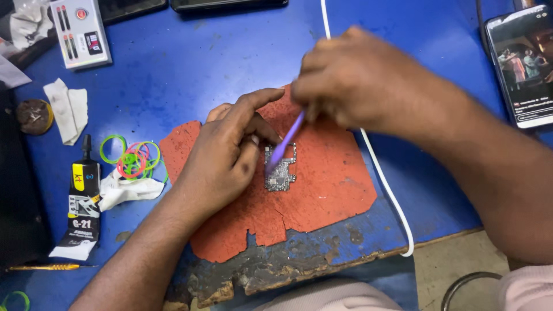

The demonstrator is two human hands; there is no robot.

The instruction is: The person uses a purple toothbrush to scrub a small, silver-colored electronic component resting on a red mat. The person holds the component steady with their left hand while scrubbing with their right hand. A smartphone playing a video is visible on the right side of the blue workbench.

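- my left hand (224, 155) rests on the worn orange mat (322, 196) near the front edge of the desk (190, 63), fingers curled, fingertips pressing the left side of a small circuit board (281, 170) to pin it down.
- the circuit board lies flat on the mat, roughly at its middle, long side running away from me.
- my right hand (357, 78) hovers just behind the board, fingers closed around a thin purple tool (286, 141); the tool slants down and its tip touches the board's upper part.
- my two hands sit close together, nearly touching above the board.
- a white cable (380, 173) runs from the back edge of the desk, under my right hand, along the right side of the mat to the front edge.
- toward the left edge of the desk: a black glue tube (83, 201), a pile of coloured rubber bands (133, 158) on a white tissue (124, 191), and another folded tissue farther back.
- a phone (521, 63) with a lit screen lies at the back right corner.
- a white card pack (79, 31) lies at the back left corner.
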